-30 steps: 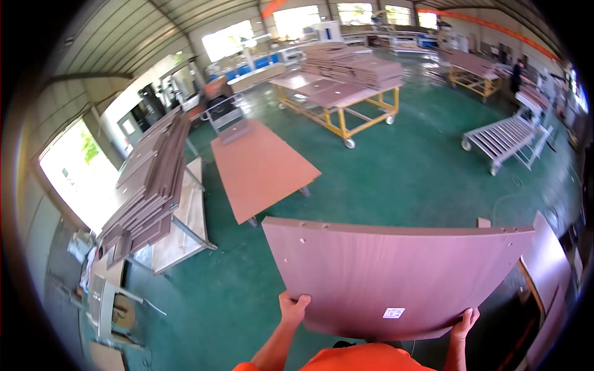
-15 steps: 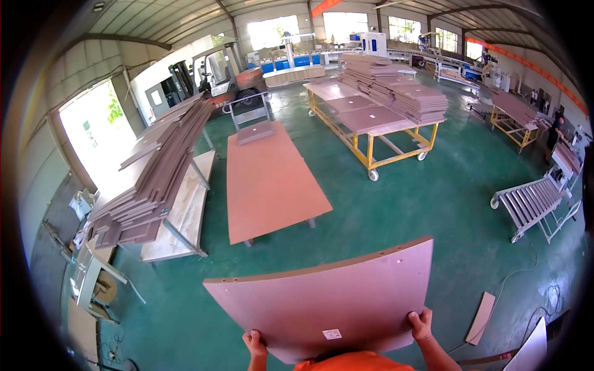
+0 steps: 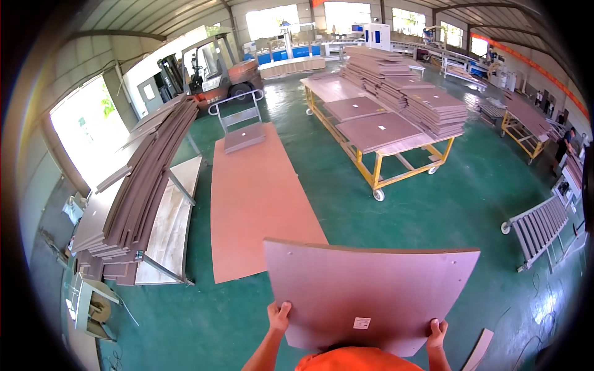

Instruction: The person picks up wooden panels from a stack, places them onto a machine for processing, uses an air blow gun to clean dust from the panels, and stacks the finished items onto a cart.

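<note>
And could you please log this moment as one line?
left hand: gripping brown panel at left edge | right hand: gripping its right edge | white label: on panel's near face

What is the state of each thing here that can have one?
Brown panel: held between both hands, label side facing the camera
Left hand: closed on panel's left edge
Right hand: closed on panel's right edge
Orange-decked cart: lightly loaded at its far end
Yellow-framed table: loaded with stacked boards
Left board pile: staggered, uneven
Doorway: open
</note>
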`<state>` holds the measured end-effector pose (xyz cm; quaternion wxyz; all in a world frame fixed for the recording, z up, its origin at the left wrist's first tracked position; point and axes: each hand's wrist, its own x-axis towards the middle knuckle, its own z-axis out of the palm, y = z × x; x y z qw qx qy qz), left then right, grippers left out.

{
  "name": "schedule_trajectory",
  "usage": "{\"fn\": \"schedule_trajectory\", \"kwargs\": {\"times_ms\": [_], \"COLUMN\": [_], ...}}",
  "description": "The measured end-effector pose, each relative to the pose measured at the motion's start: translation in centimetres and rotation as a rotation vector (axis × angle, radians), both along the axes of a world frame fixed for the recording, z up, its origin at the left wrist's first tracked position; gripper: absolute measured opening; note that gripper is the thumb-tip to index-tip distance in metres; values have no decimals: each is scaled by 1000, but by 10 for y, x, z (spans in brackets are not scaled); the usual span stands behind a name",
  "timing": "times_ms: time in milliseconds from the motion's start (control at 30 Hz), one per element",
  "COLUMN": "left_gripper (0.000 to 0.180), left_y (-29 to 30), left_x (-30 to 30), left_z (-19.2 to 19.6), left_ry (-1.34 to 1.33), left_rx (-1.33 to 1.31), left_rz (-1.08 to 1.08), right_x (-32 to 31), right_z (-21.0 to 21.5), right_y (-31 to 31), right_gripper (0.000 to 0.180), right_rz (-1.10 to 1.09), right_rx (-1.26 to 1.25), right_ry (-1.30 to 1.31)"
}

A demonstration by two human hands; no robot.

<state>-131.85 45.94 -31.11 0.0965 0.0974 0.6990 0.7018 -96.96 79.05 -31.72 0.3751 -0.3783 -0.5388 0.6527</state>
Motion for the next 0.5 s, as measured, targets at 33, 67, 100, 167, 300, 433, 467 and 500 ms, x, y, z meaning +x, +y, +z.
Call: {"fn": "schedule_trajectory", "kwargs": {"times_ms": [33,67,100,167,300,433,467,500], "left_gripper": [37,38,38,38,39,41,41,38], "left_y": [26,50,75,119,181,231,238,245], "left_x": [-17,-36,-58,-91,-166,-224,-239,-252], "left_z": [2,0,-2,-13,-29,-28,-38,-53], "left_ry": [21,15,16,26,-81,-181,-199,-266], "left_rx": [8,30,54,125,100,171,173,211], "left_rz": [-29,-27,-24,24,104,322,397,591], "right_x": [-10,-19,-37,-87,-209,-367,-407,-446], "right_z": [-19,-48,-68,-77,-68,-11,-3,5], "right_y": [20,45,73,121,240,340,360,379], "right_gripper": [22,24,26,26,20,20,21,23], "right_rz": [-43,-83,-122,-117,42,250,364,475], "right_rx": [-11,-15,-19,2,-1,-98,-51,1], "right_ry": [-11,-7,3,7,21,-29,-60,-87]}}
